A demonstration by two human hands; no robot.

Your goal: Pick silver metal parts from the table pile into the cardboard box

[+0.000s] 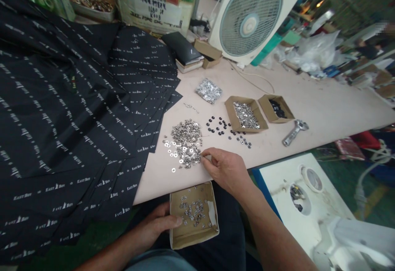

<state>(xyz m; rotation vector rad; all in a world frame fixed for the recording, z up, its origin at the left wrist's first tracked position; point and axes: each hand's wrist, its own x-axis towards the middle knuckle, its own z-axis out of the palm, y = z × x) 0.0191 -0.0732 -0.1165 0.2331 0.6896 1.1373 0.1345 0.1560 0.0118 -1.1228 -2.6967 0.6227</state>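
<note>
My left hand grips the left side of a shallow cardboard box, its thumb over the rim. Small metal pieces lie scattered on the bottom of that box, which is held below the table's front edge. At the right side of a pile of small silver metal parts on the table, my right hand has its thumb and fingertips pressed together. Whatever is between those fingertips is too small to make out. Flat silver rings are spread along the left of the pile.
Printed black fabric covers the table's left side. Right of the pile stand a box of metal parts, a box of black parts and a metal tool. A fan stands behind; a white machine is at right.
</note>
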